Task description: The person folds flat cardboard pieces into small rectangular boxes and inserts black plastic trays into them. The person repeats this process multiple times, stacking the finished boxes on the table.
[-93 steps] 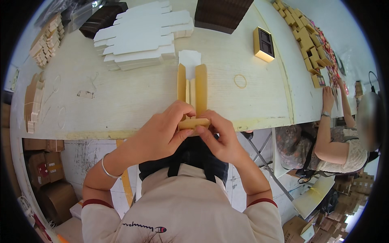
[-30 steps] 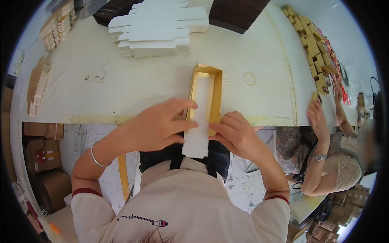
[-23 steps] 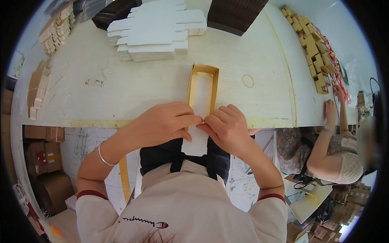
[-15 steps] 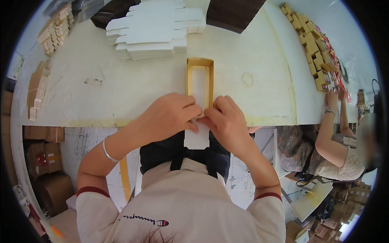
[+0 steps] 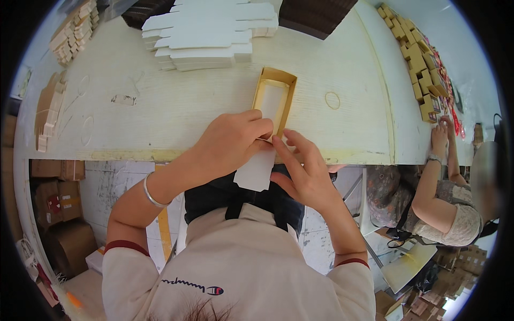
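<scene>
Gold cardboard forms a long, narrow open box (image 5: 274, 101) lying on the pale wooden table (image 5: 160, 112), its far end pointing away from the person and its near end at the table's front edge, where both hands meet. A white flap (image 5: 256, 170) of the same piece hangs off the near end, past the table edge and over the person's dark apron. The left hand (image 5: 230, 143) comes in from the lower left, wrist bent, knuckles up, its fingers curled down and pinched onto the near end of the box where the flap begins; a thin silver bangle (image 5: 150, 190) sits on that forearm. The right hand (image 5: 302, 171) rises from the lower right with the palm turned inward, its fingers stretched and spread, the fingertips pressing against the same near end just beside the left fingers; it presses rather than closes around the card. Farther back on the table lies a stack of flat white box blanks (image 5: 209, 32), well apart from the hands. At the right, another person's arm (image 5: 431, 182) reaches to a row of small gold boxes (image 5: 417, 75) along the table's edge.
</scene>
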A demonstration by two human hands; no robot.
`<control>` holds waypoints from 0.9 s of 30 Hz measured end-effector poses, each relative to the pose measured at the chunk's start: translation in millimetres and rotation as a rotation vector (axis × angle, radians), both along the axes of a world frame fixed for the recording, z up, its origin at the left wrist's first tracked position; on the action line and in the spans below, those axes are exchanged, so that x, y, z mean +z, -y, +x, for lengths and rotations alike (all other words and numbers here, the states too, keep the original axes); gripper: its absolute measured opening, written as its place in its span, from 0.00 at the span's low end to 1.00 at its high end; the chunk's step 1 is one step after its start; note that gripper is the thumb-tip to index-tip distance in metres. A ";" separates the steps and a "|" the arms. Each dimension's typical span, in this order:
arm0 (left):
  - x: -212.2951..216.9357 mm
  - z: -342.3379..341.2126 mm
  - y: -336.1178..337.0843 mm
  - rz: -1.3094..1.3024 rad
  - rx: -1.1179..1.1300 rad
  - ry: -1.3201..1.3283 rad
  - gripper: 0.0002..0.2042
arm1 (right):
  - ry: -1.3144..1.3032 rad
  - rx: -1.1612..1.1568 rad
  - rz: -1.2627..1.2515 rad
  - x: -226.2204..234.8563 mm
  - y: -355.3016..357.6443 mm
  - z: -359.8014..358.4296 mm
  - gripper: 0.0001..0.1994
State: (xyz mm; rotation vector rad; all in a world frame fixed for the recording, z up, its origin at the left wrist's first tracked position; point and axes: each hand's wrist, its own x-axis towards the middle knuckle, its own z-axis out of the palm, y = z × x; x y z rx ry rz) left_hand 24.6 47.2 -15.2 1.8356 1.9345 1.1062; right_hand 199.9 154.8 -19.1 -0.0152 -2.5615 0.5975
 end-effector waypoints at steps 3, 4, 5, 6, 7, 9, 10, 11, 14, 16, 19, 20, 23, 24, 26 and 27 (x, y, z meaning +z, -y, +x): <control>8.2 -5.8 0.8 -0.048 -0.106 0.225 0.08 | -0.117 0.084 -0.146 -10.3 -7.6 -9.1 0.22; 12.9 -12.4 3.1 -0.145 -0.111 0.334 0.12 | -0.141 0.069 -0.212 -13.7 -10.2 -11.9 0.20; 17.8 -15.5 5.2 -0.203 -0.143 0.417 0.13 | -0.165 0.052 -0.279 -16.6 -12.5 -14.2 0.18; 22.5 -18.0 6.7 -0.261 -0.176 0.500 0.14 | -0.189 0.035 -0.345 -18.0 -13.7 -15.7 0.16; 24.4 -19.3 8.0 -0.320 -0.207 0.584 0.15 | -0.189 -0.023 -0.514 -16.0 -9.9 -17.6 0.14; 17.7 -17.3 8.0 -0.218 -0.201 0.522 0.12 | -0.188 -0.144 -0.852 -8.1 2.8 -23.4 0.11; 8.9 -12.2 5.7 -0.122 -0.149 0.537 0.11 | -0.165 -0.158 -0.808 -6.4 4.4 -25.5 0.12; 4.4 -8.3 4.5 -0.026 -0.097 0.551 0.10 | -0.142 -0.172 -0.763 -5.2 4.7 -28.2 0.13; 14.9 -6.9 5.1 -0.157 -0.018 0.562 0.09 | -0.091 -0.185 -0.376 -0.6 5.3 -27.5 0.18; 6.7 -3.0 2.7 -0.021 0.014 0.337 0.08 | -0.109 -0.204 -0.145 -2.4 9.4 -26.8 0.21; 0.3 3.4 5.6 0.133 0.062 -0.047 0.06 | -0.128 -0.217 0.291 -4.1 0.7 -25.9 0.18; -0.7 5.4 7.1 0.176 0.074 -0.182 0.06 | -0.094 -0.198 0.273 -3.4 0.8 -27.0 0.17; -6.0 8.2 14.0 0.173 0.096 -0.319 0.05 | 0.029 -0.145 0.198 -1.7 0.2 -28.8 0.14; -4.0 6.0 13.0 0.094 0.060 -0.296 0.04 | 0.081 -0.128 0.156 -1.8 -2.2 -28.7 0.14; 5.8 -0.3 9.6 -0.066 -0.006 -0.247 0.04 | 0.234 -0.096 0.076 3.2 -4.4 -29.3 0.13; 10.1 -4.8 7.5 -0.106 -0.058 -0.242 0.04 | 0.333 -0.084 0.038 11.6 -5.0 -29.9 0.13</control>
